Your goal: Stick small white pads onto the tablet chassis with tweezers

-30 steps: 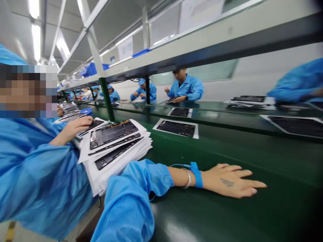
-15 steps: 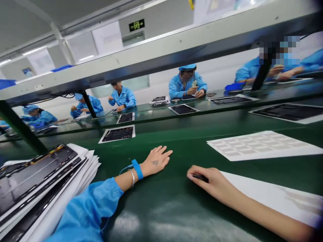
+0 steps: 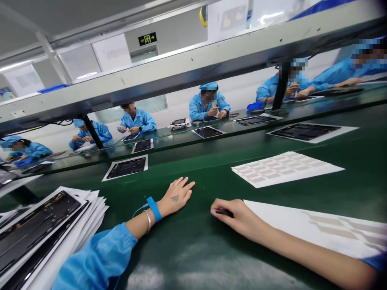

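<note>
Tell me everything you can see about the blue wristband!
The wristband is a bright blue strap, maybe fabric or plastic, wrapped snugly around the wrist just behind the left hand. A thin blue cord runs from it toward the sleeve. A silver bangle sits right beside it on the arm.

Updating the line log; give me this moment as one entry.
left hand: flat on green bench | right hand: holds small dark item by white sheet | nearby: stack of sheets

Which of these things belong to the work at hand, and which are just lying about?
In use: right hand pinching a small dark item; left hand, resting flat; white sheet.
Lying about: stack of black panels; sheet of pale labels.
</note>
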Demonstrator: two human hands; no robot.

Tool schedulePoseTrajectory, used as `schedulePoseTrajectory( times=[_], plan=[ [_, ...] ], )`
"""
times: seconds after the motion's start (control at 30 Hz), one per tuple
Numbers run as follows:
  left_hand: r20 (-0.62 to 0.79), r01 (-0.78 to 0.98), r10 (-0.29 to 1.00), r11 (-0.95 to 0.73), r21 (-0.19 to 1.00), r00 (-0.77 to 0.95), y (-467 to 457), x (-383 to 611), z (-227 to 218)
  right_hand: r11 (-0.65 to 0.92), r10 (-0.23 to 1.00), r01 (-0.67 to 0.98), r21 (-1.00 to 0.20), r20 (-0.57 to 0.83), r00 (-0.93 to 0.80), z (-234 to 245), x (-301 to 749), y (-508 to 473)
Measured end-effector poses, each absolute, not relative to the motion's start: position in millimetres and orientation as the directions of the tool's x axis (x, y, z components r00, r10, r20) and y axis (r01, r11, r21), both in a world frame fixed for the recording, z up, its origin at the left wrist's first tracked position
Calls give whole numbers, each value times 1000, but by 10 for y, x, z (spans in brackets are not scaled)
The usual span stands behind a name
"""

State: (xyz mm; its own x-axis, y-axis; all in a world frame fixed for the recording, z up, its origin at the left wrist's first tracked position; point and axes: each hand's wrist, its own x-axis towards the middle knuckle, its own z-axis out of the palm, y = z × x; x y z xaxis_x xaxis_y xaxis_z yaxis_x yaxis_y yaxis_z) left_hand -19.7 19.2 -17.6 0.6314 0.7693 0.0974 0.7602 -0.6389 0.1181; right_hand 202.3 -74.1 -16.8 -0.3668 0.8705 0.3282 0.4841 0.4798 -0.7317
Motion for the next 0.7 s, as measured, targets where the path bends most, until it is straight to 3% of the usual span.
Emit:
schedulePoseTrajectory(
  times=[0.7],
  plan=[
    [74, 758, 774, -631, 165, 629, 171, -157, -141, 462, 877, 499, -733, 295, -380, -137, 2045, -782]
  ],
)
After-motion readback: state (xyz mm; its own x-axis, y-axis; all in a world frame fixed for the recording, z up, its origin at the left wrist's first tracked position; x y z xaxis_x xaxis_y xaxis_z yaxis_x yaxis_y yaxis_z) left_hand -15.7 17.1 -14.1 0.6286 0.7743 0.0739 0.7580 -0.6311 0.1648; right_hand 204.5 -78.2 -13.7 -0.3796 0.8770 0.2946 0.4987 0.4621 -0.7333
